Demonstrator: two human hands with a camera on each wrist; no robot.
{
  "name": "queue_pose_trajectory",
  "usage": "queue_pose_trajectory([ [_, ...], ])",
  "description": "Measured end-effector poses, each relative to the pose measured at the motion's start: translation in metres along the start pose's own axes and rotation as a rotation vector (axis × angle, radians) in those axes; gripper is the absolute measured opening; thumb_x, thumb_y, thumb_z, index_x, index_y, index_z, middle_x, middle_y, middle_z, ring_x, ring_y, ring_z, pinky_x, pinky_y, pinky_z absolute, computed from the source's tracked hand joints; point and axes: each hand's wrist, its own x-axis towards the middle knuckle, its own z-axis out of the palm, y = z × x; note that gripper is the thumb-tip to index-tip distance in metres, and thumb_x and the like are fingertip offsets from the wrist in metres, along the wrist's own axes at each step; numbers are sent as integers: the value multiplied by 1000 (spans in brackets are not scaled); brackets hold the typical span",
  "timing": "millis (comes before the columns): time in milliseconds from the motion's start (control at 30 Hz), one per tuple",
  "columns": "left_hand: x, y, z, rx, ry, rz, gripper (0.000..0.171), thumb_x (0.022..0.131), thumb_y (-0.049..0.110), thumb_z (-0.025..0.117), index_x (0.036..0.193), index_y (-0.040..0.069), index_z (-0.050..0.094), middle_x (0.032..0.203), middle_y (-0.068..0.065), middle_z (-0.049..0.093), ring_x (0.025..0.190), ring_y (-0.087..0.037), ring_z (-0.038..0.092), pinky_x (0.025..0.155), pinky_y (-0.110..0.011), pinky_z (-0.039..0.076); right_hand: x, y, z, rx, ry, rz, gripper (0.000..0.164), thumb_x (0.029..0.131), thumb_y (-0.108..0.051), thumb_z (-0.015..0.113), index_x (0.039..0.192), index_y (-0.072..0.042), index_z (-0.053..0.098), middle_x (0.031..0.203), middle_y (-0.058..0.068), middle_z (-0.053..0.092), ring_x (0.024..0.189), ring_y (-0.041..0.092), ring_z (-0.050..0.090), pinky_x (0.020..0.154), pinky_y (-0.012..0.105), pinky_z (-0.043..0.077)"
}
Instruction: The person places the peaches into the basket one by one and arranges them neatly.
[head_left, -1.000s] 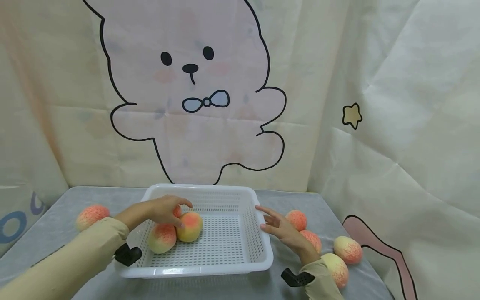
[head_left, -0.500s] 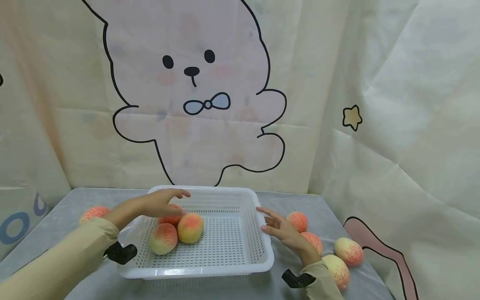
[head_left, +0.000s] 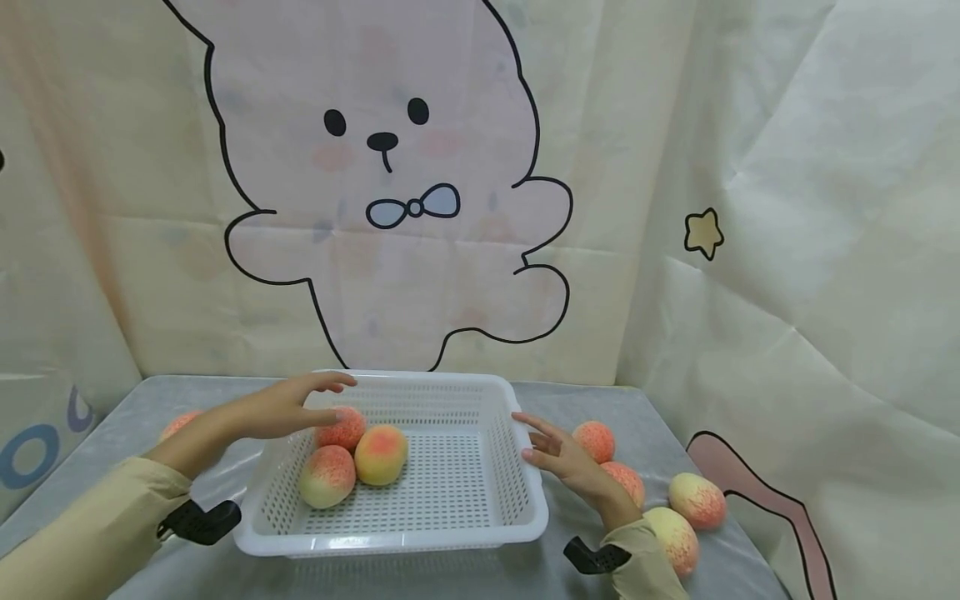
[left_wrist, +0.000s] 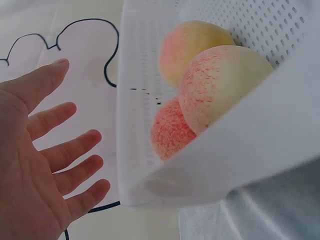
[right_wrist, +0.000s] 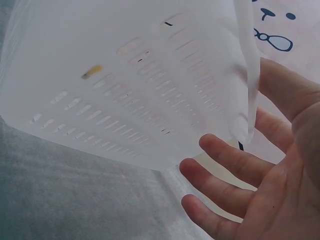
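A white plastic basket (head_left: 397, 542) holds three peaches on its left side: a yellow-orange peach (head_left: 381, 457), a pale one with a red blush (head_left: 327, 479) and a redder peach (head_left: 345, 428) behind them. My left hand (head_left: 277, 410) hovers over the basket's left rim with nothing in it. Its fingers (left_wrist: 70, 150) are spread apart in the left wrist view, beside the basket. At the right rim, my right hand (head_left: 566, 462) rests its fingertips against the edge. The right wrist view shows those fingers (right_wrist: 235, 160) loosely extended outside the perforated wall.
Several peaches lie right of the basket, among them a red peach (head_left: 593, 439) and a pale one (head_left: 672, 542) by the right sleeve. Another peach (head_left: 180, 423) sits partly behind the left forearm. Grey cloth covers the table (head_left: 555, 400); a printed curtain (head_left: 600, 167) stands behind.
My left hand has let go of the redder peach in the basket, then risen and drawn back left over the rim. The right hand stays at the right rim.
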Motion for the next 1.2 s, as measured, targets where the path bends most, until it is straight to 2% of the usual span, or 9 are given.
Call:
queue_pose_trajectory([
  [367, -26, -13, -11, -52, 115, 24, 56, 97, 33, 67, 145, 9, 50, 142, -22, 57, 134, -49, 48, 102, -70, 41, 0, 1, -1, 21, -13, 4, 65, 104, -17, 56, 161, -11, 25, 155, 29, 42, 122, 13, 63, 100, 31, 52],
  [533, -32, -17, -12, -85, 134, 0, 57, 99, 34, 64, 148, 10, 48, 144, -23, 55, 136, -49, 45, 103, -68, 41, 0, 1, -2, 18, -6, 3, 64, 104, -17, 56, 160, -9, 25, 153, 30, 43, 121, 14, 63, 100, 31, 52],
  [667, -39, -21, -12, -150, 145, -39, 59, 100, 34, 63, 151, 11, 44, 149, -23, 51, 139, -48, 41, 103, -69, 39, 0, 0, -1, 18, -3, 4, 65, 104, -18, 57, 160, -8, 26, 153, 31, 44, 121, 15, 63, 100, 31, 52],
  [733, -43, -24, -12, -178, 162, -36, 58, 100, 32, 62, 151, 11, 42, 150, -22, 51, 139, -48, 39, 102, -69, 39, 0, -1, 0, 19, -5, 2, 65, 104, -17, 57, 160, -8, 25, 154, 30, 43, 122, 15, 63, 100, 32, 52],
  [833, -49, -30, -13, -199, 200, -9, 56, 101, 27, 61, 151, 12, 42, 150, -19, 51, 138, -45, 40, 102, -62, 42, 0, -1, 0, 18, -4, 4, 65, 104, -17, 57, 160, -9, 25, 154, 29, 43, 122, 15, 63, 101, 33, 51],
  [900, -52, -34, -14, -170, 231, 13, 54, 101, 24, 61, 151, 14, 43, 149, -16, 52, 137, -38, 44, 102, -52, 46, 0, -2, 0, 17, -3, 9, 65, 104, -17, 57, 160, -10, 26, 154, 27, 44, 122, 15, 63, 102, 33, 51],
  [1000, -59, -43, -16, -98, 279, 20, 53, 101, 23, 62, 151, 17, 44, 148, -13, 54, 128, -7, 52, 96, -34, 50, 1, -2, 1, 22, -4, 19, 65, 104, -18, 57, 160, -12, 27, 155, 25, 44, 123, 15, 63, 103, 34, 51],
  [1100, -66, -53, -17, -54, 320, 0, 54, 101, 23, 61, 151, 17, 43, 146, -15, 55, 116, 20, 45, 91, -27, 52, 1, -2, 0, 20, -6, 11, 65, 104, -19, 57, 160, -11, 26, 154, 27, 44, 122, 16, 63, 102, 33, 51],
  [1200, -74, -64, -16, -58, 356, -29, 54, 101, 22, 61, 151, 16, 43, 144, -17, 55, 111, 28, 39, 88, -19, 51, 1, 0, 0, 18, -4, 6, 65, 104, -19, 57, 160, -10, 27, 154, 28, 44, 123, 15, 63, 101, 32, 51],
])
